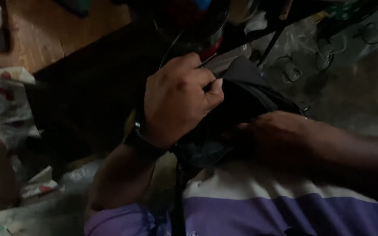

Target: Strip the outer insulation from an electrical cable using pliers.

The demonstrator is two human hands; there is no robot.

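Head view, steeply downward, close-up

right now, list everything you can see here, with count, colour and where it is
black fabric item: one, black, centre, between both hands; its kind is too dark to tell
round dark object with red trim: one, black and red, top centre above the hands
thin dark rod: one, black, top right of centre, leaning
white printed wrappers: several, white with red marks, left edge
wooden surface: one, brown, top left
cords: a few, dark, top right on the grey floor
striped shirt: one, white and purple, bottom
wristband: one, black, left wrist
left hand: one, grip closed on the black fabric item
right hand: one, against the fabric, grip unclear in shadow
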